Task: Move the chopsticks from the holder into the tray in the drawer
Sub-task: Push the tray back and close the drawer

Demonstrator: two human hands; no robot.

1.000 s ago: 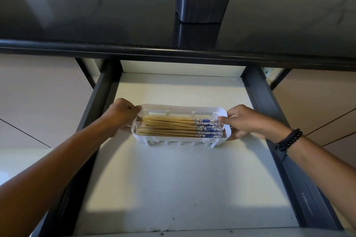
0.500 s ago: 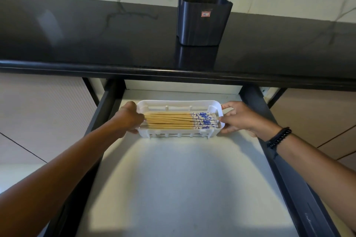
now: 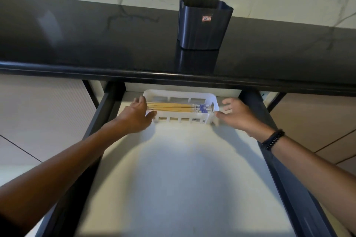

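A white slotted tray (image 3: 200,95) sits at the back of the open drawer (image 3: 179,169), just under the counter edge. Several wooden chopsticks (image 3: 171,107) with blue-patterned ends lie flat inside it. My left hand (image 3: 135,116) rests against the tray's left end, thumb at its front corner, fingers spread. My right hand (image 3: 236,113) hovers beside the tray's right end with fingers apart, its thumb close to the tray's corner. The dark blue holder (image 3: 203,25) stands on the black counter above; its inside is hidden from this angle.
The black countertop (image 3: 86,44) overhangs the drawer's back. Dark drawer rails (image 3: 289,179) run along both sides. Pale cabinet fronts (image 3: 44,117) flank the drawer. The drawer floor in front of the tray is bare white.
The tray with chopsticks has slid to the back of the drawer. Both hands have loosened from its ends and their fingers have spread, the right one drawing away.
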